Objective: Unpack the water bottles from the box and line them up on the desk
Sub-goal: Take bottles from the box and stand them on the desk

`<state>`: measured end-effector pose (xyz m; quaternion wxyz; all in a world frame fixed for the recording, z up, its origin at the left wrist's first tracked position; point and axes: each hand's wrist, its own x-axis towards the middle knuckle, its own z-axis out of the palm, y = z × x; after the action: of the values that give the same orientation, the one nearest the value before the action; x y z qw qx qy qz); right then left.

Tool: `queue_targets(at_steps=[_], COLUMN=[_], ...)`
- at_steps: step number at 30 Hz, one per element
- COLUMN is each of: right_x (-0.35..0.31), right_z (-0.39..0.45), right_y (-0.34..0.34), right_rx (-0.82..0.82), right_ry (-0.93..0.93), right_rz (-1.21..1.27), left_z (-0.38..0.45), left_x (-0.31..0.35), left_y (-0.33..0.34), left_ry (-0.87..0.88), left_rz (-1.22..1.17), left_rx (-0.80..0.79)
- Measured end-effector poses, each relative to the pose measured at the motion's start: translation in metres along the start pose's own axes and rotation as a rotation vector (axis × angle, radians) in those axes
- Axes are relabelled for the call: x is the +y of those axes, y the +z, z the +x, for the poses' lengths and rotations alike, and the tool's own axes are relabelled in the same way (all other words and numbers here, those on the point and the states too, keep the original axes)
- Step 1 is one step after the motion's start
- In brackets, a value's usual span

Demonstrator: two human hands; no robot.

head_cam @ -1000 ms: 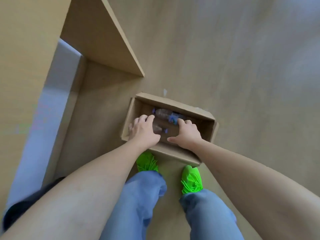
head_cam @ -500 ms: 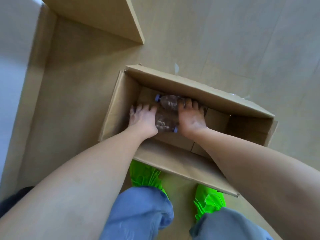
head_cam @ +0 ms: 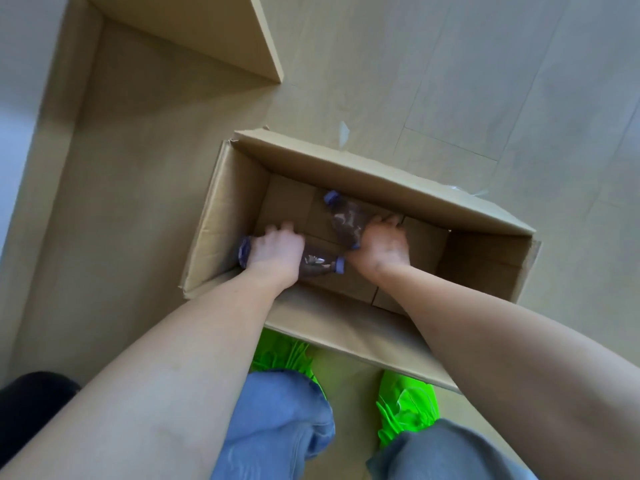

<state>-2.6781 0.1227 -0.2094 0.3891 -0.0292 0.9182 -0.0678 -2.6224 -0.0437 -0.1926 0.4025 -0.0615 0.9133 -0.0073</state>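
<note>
**Two hands, two bottles, one open box on the floor**

Head view, looking straight down. One open cardboard box [head_cam: 388, 174] sits on a pale wood-look floor [head_cam: 485, 81], its flaps spread outward. Two bare forearms reach down into it.

Two clear water bottles lie on their sides on the bottom of the box, each with a purple-blue cap. The left hand [head_cam: 275, 252] is wrapped over the nearer bottle [head_cam: 317, 263], fingers curled around its middle; the cap points to the right, and the bottle's base shows at the left of the hand, near the box's left wall. The right hand [head_cam: 379, 242] grips the farther bottle [head_cam: 346, 220] at its lower end, fingers closed around it; this bottle is angled with its cap toward the box's far wall. The two bottles lie close together near the middle of the box, but whether they touch cannot be told. The right half of the box floor shows bare cardboard.

Below the box are two legs in blue jeans [head_cam: 277, 427] and two feet in bright green shoe covers [head_cam: 405, 407], just beside the box's near flap. One desk panel [head_cam: 194, 32], light wood, stands at upper left.
</note>
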Motion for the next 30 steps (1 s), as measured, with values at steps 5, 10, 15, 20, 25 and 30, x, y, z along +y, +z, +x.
queue_targets(at_steps=[5,10,15,20,25,30], right_x=[0.019,0.015,0.001,-0.016,-0.040,-0.069], right_z=[-0.036,-0.099,-0.170,-0.242,-0.322,-0.409], right_y=[-0.015,-0.061,-0.149,-0.268,-0.389,-0.487], right_rx=[0.035,0.075,0.164,0.253,0.347,0.431], right_ry=[0.000,0.039,0.033,0.004,-0.104,-0.274], right_rz=[0.054,0.338,0.530,0.588,0.632,0.640], left_z=[-0.035,-0.087,-0.158,-0.242,-0.335,-0.437], left_x=[0.002,0.009,0.013,0.007,-0.004,-0.021], left_y=[-0.017,-0.074,-0.167,-0.283,-0.403,-0.496], left_ry=[-0.053,-0.090,-0.159,-0.193,-0.215,-0.214], left_rz=[-0.263,-0.424,-0.555,-0.647,-0.699,-0.755], left_rx=[0.072,0.117,0.132,0.233,0.394,0.541])
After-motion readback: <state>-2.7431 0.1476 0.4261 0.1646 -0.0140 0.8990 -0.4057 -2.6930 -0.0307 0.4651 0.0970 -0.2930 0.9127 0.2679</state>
